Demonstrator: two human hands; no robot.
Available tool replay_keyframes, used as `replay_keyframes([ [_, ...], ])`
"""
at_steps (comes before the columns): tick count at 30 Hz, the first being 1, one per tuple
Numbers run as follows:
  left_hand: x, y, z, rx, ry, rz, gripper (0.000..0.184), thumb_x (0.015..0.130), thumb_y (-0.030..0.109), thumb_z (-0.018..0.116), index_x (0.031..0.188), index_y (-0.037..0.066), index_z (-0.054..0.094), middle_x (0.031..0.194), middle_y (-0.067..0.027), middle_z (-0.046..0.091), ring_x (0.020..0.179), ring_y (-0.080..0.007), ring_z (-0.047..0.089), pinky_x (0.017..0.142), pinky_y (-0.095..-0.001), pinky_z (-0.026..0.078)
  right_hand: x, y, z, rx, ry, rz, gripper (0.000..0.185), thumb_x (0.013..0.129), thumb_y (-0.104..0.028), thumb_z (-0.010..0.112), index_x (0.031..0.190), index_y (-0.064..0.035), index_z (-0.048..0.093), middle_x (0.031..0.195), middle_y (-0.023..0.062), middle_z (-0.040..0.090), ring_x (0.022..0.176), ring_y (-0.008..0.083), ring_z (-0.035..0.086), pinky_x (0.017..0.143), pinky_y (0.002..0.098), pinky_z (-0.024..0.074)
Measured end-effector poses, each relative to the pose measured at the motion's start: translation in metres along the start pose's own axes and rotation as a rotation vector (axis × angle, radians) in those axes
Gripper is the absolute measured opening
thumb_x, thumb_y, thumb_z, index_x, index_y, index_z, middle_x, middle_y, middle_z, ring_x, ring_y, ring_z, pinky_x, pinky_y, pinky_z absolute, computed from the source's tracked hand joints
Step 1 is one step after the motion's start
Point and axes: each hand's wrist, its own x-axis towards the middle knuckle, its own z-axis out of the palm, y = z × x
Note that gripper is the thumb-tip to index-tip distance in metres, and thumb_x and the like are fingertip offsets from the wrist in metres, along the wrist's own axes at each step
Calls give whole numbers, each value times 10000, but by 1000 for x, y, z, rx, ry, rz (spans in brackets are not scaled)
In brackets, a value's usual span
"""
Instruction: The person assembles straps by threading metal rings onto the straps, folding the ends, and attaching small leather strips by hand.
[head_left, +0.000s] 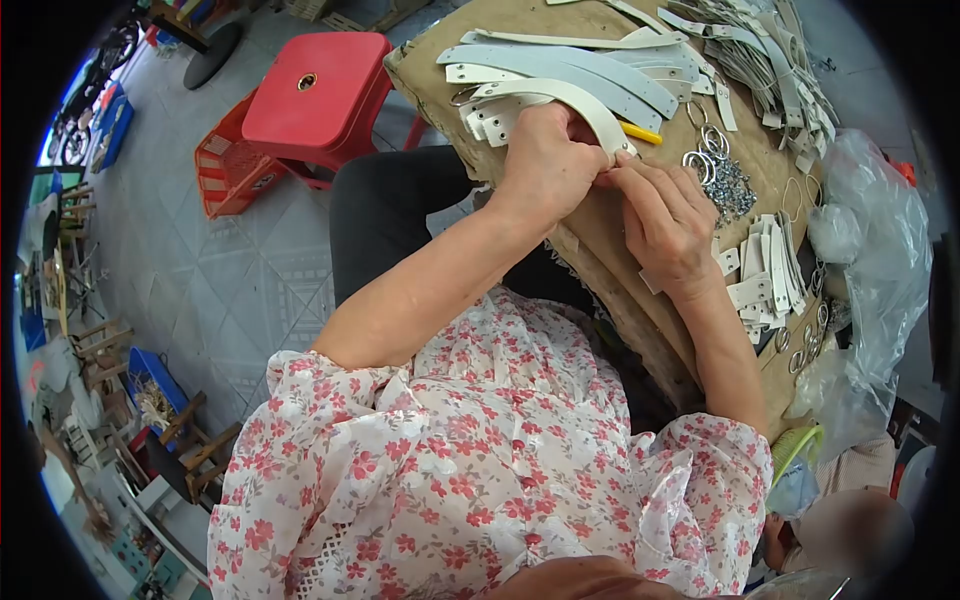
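A white strap (572, 92) with small holes arches over the table, and its near end is pinched between my hands. My left hand (548, 165) is closed on the strap from the left. My right hand (668, 218) has its fingers closed at the strap's end, touching the left fingertips. What exactly lies under the fingertips is hidden. Beyond the hands lies a pile of white and pale grey straps (610, 88). A yellow stick-like thing (641, 132) pokes out behind the strap. Metal rings (700, 165) and a heap of small metal rivets (735, 192) sit right of the hands.
Short white strap pieces (768, 275) and more rings (808, 345) lie along the right of the cardboard-covered table (640, 290). A bundle of straps (770, 55) is at the back. A clear plastic bag (875, 240), a red stool (318, 95) and a red crate (230, 165) stand around. Another person (850, 480) is at lower right.
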Motion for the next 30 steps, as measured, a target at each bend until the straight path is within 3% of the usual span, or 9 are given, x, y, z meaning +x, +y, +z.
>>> replay_keyframes([
  [3,0,4,2,-63,-53,38,225,782,-62,621,1007,-69,610,924,-116,666,786,-160,648,697,-254,551,-2,4,-2,143,54,172,273,712,92,653,959,-22,644,880,116,664,749,261,636,666,327,494],
  [4,-2,7,2,-74,-51,25,195,764,-71,616,959,-67,620,875,-99,662,744,-147,636,657,-253,539,-3,7,-1,179,112,232,213,786,30,645,989,-35,643,869,107,655,721,233,617,655,293,476],
  [5,-3,8,2,-85,-47,8,167,746,-81,611,911,-65,631,825,-81,659,702,-134,624,618,-252,526,-3,9,-3,173,119,232,213,786,30,645,989,-35,643,869,107,655,721,233,617,655,293,476],
  [7,-3,6,-1,-70,-67,6,173,759,-66,621,931,-59,636,840,-83,662,696,-136,628,625,-248,533,0,9,-7,173,180,475,160,855,-41,619,1012,-31,642,887,86,655,712,175,593,633,252,445],
  [8,-3,4,-2,-66,-87,29,170,765,-61,621,935,-56,637,839,-80,662,700,-132,627,630,-247,531,-2,10,-6,270,142,577,169,905,-127,602,1030,-17,635,890,50,646,718,114,560,622,224,416],
  [15,-4,0,-7,-50,-193,104,173,791,-26,632,963,-41,650,835,-59,666,722,-113,620,662,-240,523,-3,9,-8,625,-113,809,208,913,-190,620,982,6,626,767,-5,604,700,58,517,637,205,418],
  [21,-4,7,-4,80,-231,-5,162,818,37,647,966,-25,667,839,-47,669,710,-99,615,655,-233,523,-2,6,-11,655,-85,805,188,917,-169,607,967,12,618,751,-4,602,686,62,522,633,207,422],
  [30,-4,2,-6,169,-241,68,164,834,73,607,936,-40,669,816,-40,669,690,-88,611,619,-229,525,-4,1,-9,547,-75,738,126,911,-72,579,979,23,625,787,36,652,712,74,582,666,219,463],
])
